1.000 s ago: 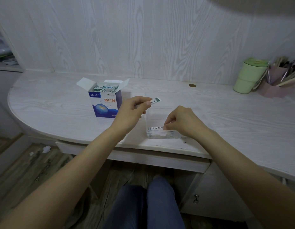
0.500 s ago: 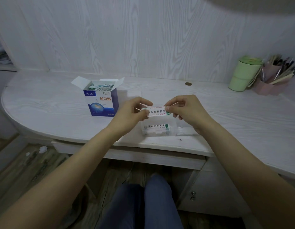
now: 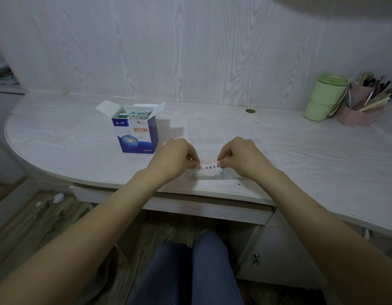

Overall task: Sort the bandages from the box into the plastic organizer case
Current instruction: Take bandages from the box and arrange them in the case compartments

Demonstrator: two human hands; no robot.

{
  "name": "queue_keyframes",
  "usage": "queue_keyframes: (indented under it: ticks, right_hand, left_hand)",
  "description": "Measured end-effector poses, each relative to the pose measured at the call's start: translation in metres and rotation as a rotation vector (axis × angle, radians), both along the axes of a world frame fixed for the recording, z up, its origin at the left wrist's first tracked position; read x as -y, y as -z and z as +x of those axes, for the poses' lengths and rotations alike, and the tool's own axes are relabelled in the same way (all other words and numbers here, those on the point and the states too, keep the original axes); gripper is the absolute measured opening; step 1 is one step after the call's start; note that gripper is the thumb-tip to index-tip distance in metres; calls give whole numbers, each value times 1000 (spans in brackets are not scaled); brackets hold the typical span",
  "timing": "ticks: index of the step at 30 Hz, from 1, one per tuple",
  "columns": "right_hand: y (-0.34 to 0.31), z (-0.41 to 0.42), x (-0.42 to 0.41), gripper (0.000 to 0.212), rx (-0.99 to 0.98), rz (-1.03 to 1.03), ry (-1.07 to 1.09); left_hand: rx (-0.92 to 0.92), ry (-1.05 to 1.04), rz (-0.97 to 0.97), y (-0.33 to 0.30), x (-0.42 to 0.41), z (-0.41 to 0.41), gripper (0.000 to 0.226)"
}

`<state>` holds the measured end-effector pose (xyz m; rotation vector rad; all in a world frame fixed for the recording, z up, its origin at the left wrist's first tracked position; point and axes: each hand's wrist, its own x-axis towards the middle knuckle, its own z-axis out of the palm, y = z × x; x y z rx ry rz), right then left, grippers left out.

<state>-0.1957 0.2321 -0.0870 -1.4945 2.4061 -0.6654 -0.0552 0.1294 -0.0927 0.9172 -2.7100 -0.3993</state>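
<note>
Bandage [image 3: 209, 164] | long axis left-right, level | left hand [image 3: 175, 157], right hand [image 3: 241, 158] fingers pinch its ends | over organizer case [image 3: 212, 174]

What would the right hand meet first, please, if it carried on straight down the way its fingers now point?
Most likely the clear organizer case lying just beneath the bandage that the right hand pinches; depth is hard to judge, but nothing else shows between them.
</note>
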Motion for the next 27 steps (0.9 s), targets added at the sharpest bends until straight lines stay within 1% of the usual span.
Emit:
queue_keyframes:
  ticks: [3,7,11,15,19,21,23,25,27]
  right_hand:
    - [0,1,3,6,-64,42,-11]
    - [0,3,4,9,-140,93,-1]
    - [-3,4,6,20,-206,176,21]
    - [-8,5,4,29,-185,204,42]
    - [-21,12,2,46,-139,52,53]
    - [-29,19,8,49,-114,-30,18]
    - [-36,29,19,44,-94,-124,-33]
    - [-42,40,35,32,-70,-241,-105]
    - [-47,47,52,31,-87,-322,-156]
  left_hand:
    - [83,-12,-44,-4,0,-4,14]
    - [126,-23,-66,-7,-1,-7,13]
    - [129,-23,-52,-6,1,-8,13]
    - [71,-1,-30,-8,2,-4,15]
    - [-90,-16,-59,-17,9,13,14]
    - [-178,-67,-86,-24,17,25,15]
    - [-264,-136,-113,-33,29,40,20]
    - [-309,-187,-164,-41,45,55,30]
    - [-252,-187,-180,-49,65,69,47]
